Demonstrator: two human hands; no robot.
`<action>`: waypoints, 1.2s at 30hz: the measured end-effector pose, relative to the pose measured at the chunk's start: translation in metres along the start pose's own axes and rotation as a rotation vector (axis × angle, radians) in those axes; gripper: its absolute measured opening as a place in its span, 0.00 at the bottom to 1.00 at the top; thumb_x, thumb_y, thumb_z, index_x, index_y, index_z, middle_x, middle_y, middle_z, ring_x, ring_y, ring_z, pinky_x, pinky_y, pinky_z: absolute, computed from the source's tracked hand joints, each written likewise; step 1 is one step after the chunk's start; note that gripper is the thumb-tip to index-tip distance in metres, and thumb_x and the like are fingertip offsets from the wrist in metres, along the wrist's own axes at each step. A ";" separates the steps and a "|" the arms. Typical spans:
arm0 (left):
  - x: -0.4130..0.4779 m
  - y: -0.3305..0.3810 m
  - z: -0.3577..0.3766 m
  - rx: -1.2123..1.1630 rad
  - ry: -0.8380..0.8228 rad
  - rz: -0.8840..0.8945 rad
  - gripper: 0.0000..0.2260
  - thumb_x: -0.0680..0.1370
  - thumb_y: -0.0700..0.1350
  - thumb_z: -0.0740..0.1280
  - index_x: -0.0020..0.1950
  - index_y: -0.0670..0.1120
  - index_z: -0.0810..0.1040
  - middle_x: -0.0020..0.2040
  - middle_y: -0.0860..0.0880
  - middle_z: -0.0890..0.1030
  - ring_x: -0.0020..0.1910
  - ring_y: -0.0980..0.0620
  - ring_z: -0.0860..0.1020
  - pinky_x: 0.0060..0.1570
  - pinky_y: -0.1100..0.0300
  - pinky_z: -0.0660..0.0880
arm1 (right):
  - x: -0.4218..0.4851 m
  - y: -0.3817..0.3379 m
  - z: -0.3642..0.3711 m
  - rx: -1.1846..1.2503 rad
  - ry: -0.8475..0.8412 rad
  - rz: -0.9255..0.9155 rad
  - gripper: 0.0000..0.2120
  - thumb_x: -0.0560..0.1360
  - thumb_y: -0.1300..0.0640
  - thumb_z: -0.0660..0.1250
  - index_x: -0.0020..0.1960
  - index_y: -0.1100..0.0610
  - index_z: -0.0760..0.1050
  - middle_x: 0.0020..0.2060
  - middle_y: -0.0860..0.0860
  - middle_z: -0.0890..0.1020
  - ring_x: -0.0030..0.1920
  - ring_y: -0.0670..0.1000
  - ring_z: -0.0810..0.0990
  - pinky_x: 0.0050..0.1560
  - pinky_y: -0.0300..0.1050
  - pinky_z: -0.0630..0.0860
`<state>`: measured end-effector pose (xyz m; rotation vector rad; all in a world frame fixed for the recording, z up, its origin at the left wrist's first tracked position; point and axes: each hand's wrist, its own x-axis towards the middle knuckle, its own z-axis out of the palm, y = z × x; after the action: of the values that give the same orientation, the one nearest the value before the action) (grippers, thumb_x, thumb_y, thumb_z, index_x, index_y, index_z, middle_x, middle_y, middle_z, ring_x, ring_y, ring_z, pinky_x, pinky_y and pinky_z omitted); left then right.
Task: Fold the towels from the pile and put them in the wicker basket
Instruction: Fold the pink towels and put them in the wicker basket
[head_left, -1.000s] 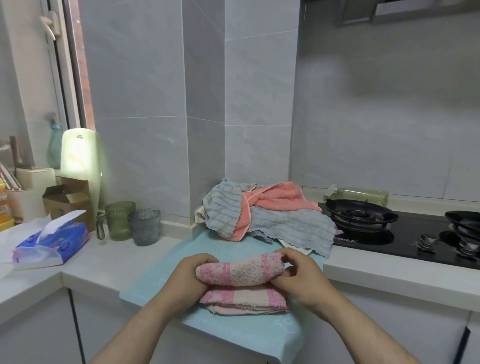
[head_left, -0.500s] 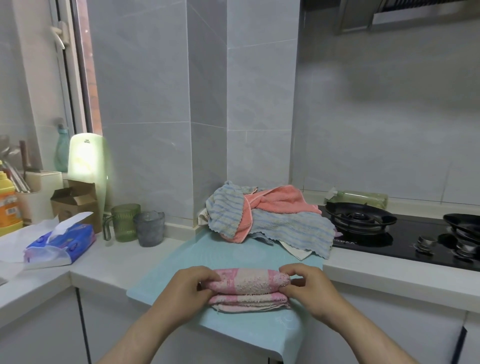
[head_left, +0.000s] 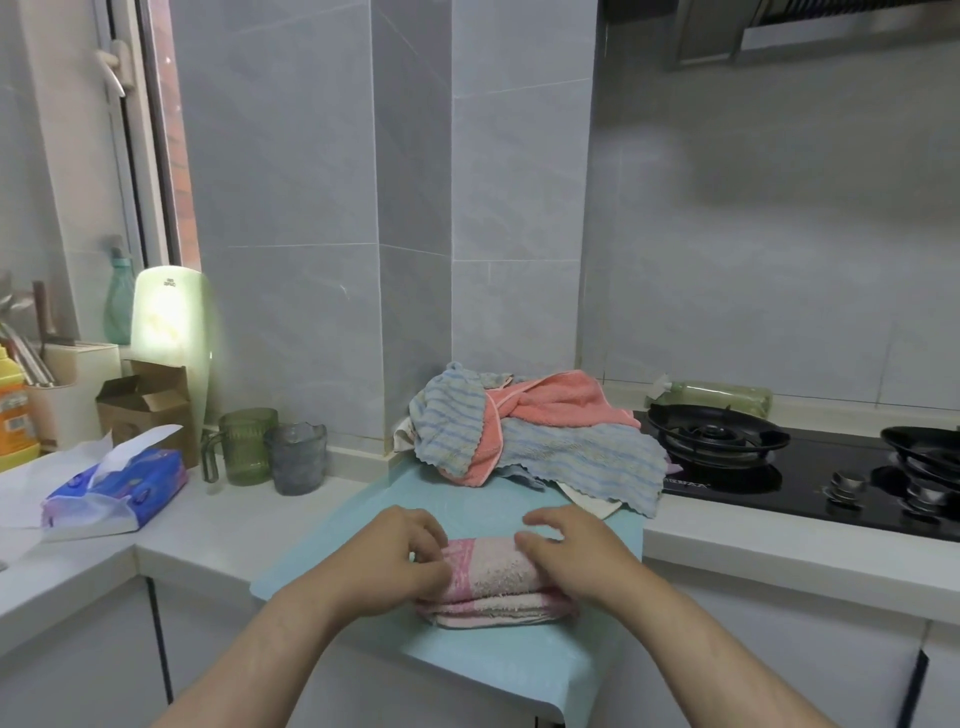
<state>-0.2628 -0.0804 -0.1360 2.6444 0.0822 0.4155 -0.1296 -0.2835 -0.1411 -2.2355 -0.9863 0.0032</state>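
Pressing down with both hands.

- My left hand (head_left: 400, 564): fingers curled round the left end of the folded pink towel (head_left: 491, 574).
- My right hand (head_left: 576, 561): fingers loosely spread and laid flat on the towel's right end, closed on nothing.
- Folded pink towel: a thick stacked bundle on the teal mat (head_left: 467, 501), close to the counter's front edge.
  - Handling, as I judge it: light, soft terry that is not slippery and not fragile, but the layers will spring open if lifted by one end.
  - Best hold: both hands under the short ends, thumbs on top, so the fold stays closed.
- Pile of towels (head_left: 540, 441): striped blue and coral, heaped unfolded at the counter's back edge. It touches the wall corner and overhangs the mat's far side, just beside the hob (head_left: 810, 478).
- Wicker basket: not in view.
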 end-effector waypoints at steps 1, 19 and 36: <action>0.004 0.004 -0.001 0.065 -0.015 -0.004 0.10 0.72 0.49 0.70 0.35 0.45 0.84 0.55 0.55 0.80 0.50 0.74 0.71 0.45 0.75 0.67 | 0.000 -0.001 0.004 -0.064 -0.077 -0.010 0.18 0.77 0.43 0.63 0.64 0.49 0.76 0.62 0.45 0.76 0.63 0.47 0.73 0.65 0.43 0.68; 0.003 0.012 0.037 0.319 -0.271 -0.038 0.25 0.84 0.57 0.46 0.80 0.55 0.44 0.80 0.55 0.44 0.78 0.57 0.41 0.77 0.58 0.43 | -0.014 0.030 0.011 -0.175 -0.260 -0.051 0.25 0.83 0.43 0.45 0.79 0.45 0.47 0.78 0.42 0.53 0.77 0.42 0.50 0.76 0.44 0.46; -0.012 0.018 0.037 -0.219 0.039 -0.369 0.52 0.68 0.61 0.73 0.80 0.53 0.42 0.79 0.48 0.55 0.77 0.49 0.57 0.72 0.57 0.58 | -0.030 0.026 0.009 0.024 -0.125 0.146 0.30 0.66 0.31 0.64 0.62 0.43 0.61 0.55 0.44 0.76 0.60 0.52 0.74 0.62 0.49 0.71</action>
<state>-0.2636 -0.1137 -0.1626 2.3387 0.4989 0.3291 -0.1366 -0.3105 -0.1713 -2.3033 -0.8800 0.2206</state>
